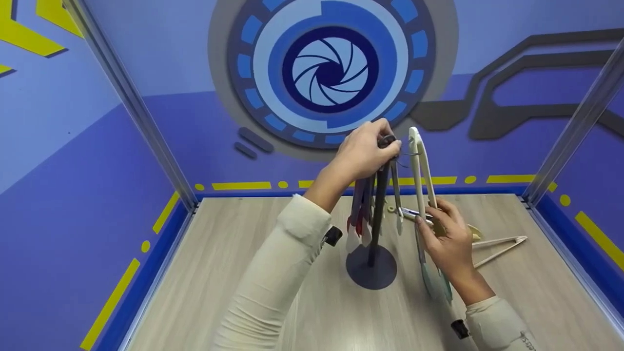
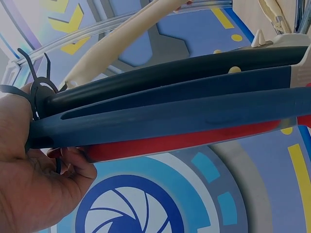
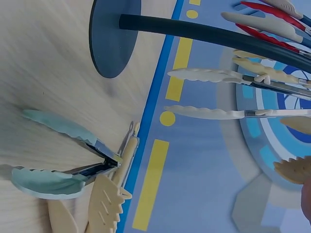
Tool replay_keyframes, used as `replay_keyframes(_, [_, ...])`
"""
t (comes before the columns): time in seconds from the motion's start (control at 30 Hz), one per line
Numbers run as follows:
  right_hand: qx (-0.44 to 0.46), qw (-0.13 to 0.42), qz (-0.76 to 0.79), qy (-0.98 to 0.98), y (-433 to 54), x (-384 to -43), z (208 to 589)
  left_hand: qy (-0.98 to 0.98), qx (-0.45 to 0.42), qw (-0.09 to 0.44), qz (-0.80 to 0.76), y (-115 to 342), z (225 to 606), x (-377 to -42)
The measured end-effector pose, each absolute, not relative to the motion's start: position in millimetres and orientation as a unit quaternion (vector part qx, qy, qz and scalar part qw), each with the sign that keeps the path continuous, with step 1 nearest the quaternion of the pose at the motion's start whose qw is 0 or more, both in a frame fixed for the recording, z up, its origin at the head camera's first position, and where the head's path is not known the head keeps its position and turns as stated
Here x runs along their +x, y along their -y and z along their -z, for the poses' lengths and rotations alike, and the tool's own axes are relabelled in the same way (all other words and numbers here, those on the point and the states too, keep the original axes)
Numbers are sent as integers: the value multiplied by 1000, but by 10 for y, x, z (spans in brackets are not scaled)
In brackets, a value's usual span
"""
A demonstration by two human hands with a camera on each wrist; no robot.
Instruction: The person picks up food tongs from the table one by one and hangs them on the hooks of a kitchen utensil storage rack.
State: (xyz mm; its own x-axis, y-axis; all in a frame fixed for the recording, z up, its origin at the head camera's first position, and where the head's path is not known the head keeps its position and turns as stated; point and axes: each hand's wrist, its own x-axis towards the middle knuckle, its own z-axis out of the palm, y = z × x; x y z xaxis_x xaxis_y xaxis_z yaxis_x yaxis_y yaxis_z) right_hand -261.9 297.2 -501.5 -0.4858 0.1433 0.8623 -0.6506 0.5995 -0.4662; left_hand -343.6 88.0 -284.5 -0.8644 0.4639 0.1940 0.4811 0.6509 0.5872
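Observation:
My left hand [image 1: 365, 148] grips the top of a dark utensil stand [image 1: 380, 204], its fingers curled round the head. Cream tongs [image 1: 417, 170] stand upright just right of it, and a thin hook of the stand meets them near their upper end. Lower down, my right hand [image 1: 451, 236] pinches these tongs by their legs; in the right wrist view only their toothed tip [image 3: 294, 170] and a fingertip show. Tongs with navy handles [image 2: 175, 111] and tongs with red handles [image 2: 184, 143] hang from the stand close to my left hand.
White-tipped tongs [image 3: 204, 112] hang on the stand's right side. On the wooden table [image 1: 234, 273], teal-tipped tongs [image 3: 53, 184] lie beside the round base [image 1: 358, 273], with slotted beige tongs [image 3: 104, 201] near them. More cream tongs [image 1: 502, 241] lie spread at the right. Patterned walls enclose the table.

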Motion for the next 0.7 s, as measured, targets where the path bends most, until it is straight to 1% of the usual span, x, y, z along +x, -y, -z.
replay_keyframes(0.2, [186, 492, -393, 754, -2982, -2634, 5026, 907, -263, 18, 328, -885, 2846, -3434])
replay_keyframes(0.47, [199, 494, -391, 751, -2947, -2651, 5037, 908, -271, 21, 319, -869, 2841, -3435])
replay_keyframes(0.53, [194, 496, -391, 751, -2933, -2651, 5046, 909, -274, 23, 314, -867, 2842, -3435])
replay_keyframes(0.7, [161, 477, -408, 762, -2879, -2638, 5068, 910, -280, 28, 306, -864, 2848, -3433])
